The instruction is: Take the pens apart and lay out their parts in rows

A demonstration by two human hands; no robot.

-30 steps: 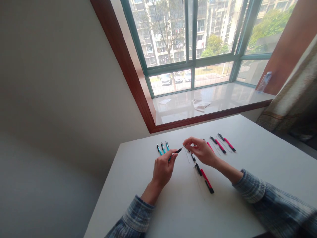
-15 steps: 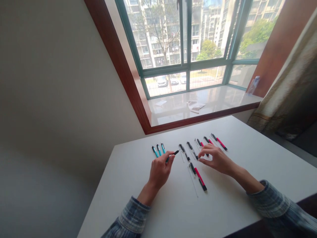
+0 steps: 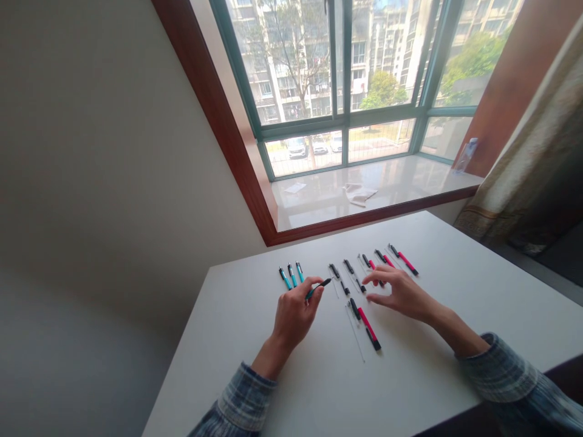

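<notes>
Between thumb and fingers, my left hand (image 3: pixel 295 311) grips a teal-and-black pen (image 3: pixel 324 283), its dark end pointing right. My right hand (image 3: pixel 395 292) hovers over the pen parts with thumb and fingers apart, holding nothing I can see. Close to its fingertips lies a black pen part (image 3: pixel 361 285). Nearer to me rest a red pen barrel (image 3: pixel 369 329), a black grip piece (image 3: pixel 354 309) and a thin clear refill (image 3: pixel 356 337). Three teal pens (image 3: pixel 292 276) lie side by side beyond my left hand.
More disassembled red and black pens lie along the back right of the white table (image 3: pixel 255 364), one red barrel (image 3: pixel 407 264) farthest right. Behind the table, the window sill (image 3: pixel 314 209) holds a crumpled cloth (image 3: pixel 359 194) and a clear bottle (image 3: pixel 466 156).
My right thumb and fingers have spread a little wider. The pen in my left hand has tilted slightly, with more of its teal barrel showing.
</notes>
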